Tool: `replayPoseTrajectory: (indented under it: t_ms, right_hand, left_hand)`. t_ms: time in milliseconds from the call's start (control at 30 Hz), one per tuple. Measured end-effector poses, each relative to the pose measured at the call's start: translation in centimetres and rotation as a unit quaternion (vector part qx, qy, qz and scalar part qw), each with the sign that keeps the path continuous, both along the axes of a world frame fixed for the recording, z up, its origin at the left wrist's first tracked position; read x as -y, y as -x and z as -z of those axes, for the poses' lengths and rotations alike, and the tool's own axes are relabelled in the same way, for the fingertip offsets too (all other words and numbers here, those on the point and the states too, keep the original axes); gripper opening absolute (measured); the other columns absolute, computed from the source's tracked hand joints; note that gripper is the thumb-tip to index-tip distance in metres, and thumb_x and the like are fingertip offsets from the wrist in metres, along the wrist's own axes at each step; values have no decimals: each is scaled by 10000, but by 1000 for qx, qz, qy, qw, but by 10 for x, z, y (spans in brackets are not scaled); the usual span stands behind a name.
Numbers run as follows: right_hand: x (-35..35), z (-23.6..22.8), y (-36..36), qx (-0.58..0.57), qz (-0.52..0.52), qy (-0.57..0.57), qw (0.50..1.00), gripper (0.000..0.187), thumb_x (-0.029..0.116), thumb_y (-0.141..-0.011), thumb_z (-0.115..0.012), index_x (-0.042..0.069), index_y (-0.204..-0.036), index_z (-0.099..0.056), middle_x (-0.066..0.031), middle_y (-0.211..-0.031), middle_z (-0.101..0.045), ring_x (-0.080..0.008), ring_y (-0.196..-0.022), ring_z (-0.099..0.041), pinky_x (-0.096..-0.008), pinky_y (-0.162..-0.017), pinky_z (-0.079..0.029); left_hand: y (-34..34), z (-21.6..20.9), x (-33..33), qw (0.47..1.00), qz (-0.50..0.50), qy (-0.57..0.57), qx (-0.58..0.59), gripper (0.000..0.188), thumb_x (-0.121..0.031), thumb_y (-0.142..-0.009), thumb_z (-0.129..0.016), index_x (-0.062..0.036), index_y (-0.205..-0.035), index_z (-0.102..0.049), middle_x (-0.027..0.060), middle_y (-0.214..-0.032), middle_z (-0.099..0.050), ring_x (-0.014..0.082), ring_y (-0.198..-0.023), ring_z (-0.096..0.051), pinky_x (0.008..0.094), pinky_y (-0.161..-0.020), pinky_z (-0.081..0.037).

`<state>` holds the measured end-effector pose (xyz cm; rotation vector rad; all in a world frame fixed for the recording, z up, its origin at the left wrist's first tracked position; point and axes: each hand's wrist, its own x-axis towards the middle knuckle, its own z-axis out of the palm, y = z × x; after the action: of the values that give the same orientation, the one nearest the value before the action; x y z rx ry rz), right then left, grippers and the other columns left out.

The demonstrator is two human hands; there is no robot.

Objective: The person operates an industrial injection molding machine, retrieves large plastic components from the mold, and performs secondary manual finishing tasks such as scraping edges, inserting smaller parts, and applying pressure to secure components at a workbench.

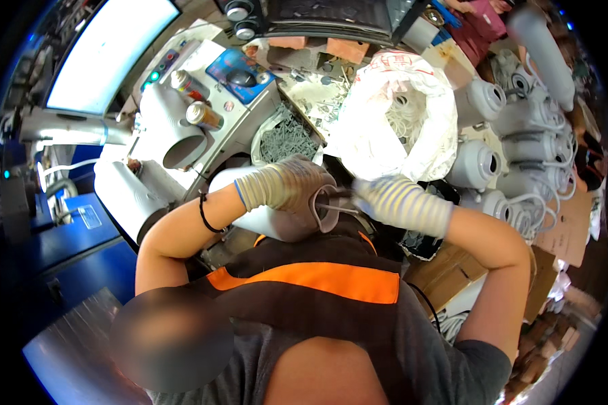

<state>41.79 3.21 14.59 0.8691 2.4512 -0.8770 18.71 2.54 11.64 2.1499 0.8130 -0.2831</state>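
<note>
My left hand (285, 185), in a striped knit glove, is closed over a light grey cylindrical housing (277, 224) held against my front. The housing's open, rimmed end faces right. My right hand (400, 204), gloved the same way, is just right of that opening, its fingers drawn together and blurred. A dark slim piece and a thin pale strand run between those fingers and the opening. What exactly the right fingers grip is too blurred to name. Left of the held housing lie another grey housing (132, 197) and a hollow grey tube (172, 128).
A bag of grey screws (289, 140) and a white plastic bag (365, 145) with pale rings stand ahead. Several grey housings with cords (476, 165) line the right. Two spray cans (204, 116), a mouse (240, 77) and a bright screen (111, 54) are at left.
</note>
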Motion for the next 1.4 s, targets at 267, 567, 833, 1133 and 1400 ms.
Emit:
replayPoseTrajectory:
  t_ms: [267,567,833,1133,1400]
  right_hand:
    - [24,4,17,-75,-52,-108,990,220,260,-923,-516,40,-939,-528,-142,-614,-594,-327,-547,-606,-426,-482,-471]
    - [20,-1,35,-7,-27,-38,999,344,313,-937,-468,-23,-962,-537,-245,-746,-634,-390,-627,-616,-463,-578,-488]
    - [29,24,35,25,284,376,882,426,493,-926,-427,85,-915,-549,-45,-617,-563,-114,-409,-485,-251,-385,-385]
    - [23,77,57,-25,523,642,560,339,459,-903,-554,120,-914,-565,29,-626,-516,-83,-421,-471,-229,-338,-337]
    - [11,45,73,-226,484,696,480,354,461,-920,-545,109,-940,-578,26,-546,-441,-71,-350,-357,-212,-329,-268]
  left_hand:
    - [6,-20,29,997,-41,-62,7,655,-468,-576,-748,-121,-1111,-599,88,-1077,-613,247,-1050,-575,364,-989,-355]
    - [18,-15,51,979,-115,-168,25,648,-453,-586,-724,-64,-1084,-583,111,-1128,-573,265,-1114,-528,433,-1061,-289]
    - [15,18,70,931,-197,-307,-1,713,-508,-629,-722,-45,-1137,-534,125,-1210,-521,302,-1220,-445,476,-1086,-248]
    - [16,79,56,856,-306,-413,52,782,-419,-599,-730,-77,-1251,-467,135,-1340,-445,317,-1304,-373,496,-1120,-172]
    - [41,78,13,763,-384,-499,148,601,-251,-657,-774,-91,-1178,-523,147,-1253,-528,368,-1190,-473,491,-1009,-330]
